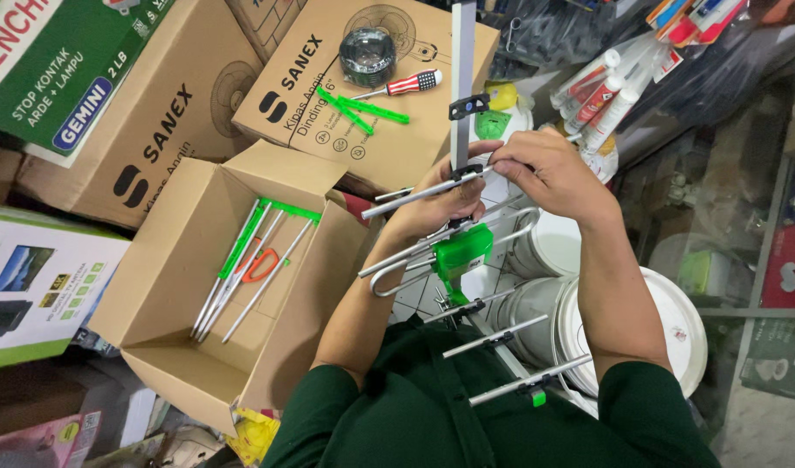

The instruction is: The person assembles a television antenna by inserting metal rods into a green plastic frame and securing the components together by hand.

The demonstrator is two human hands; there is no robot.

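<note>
I hold a metal aerial upright in front of me: a grey square boom (462, 61) with several thin crosswise rods, a looped rod and a green plastic block (461, 251). My left hand (441, 204) wraps around the boom near the loop. My right hand (545, 169) pinches the end of one silver rod (415, 196) where it meets a black clip on the boom. Lower rods (501, 336) cross over my green shirt.
An open cardboard box (181, 286) on the left holds several silver rods, green strips and orange scissors (260, 264). A closed box (328, 95) behind carries a tape roll (367, 54), a striped-handle screwdriver (406, 85) and green plastic pieces. White buckets (675, 321) stand at right.
</note>
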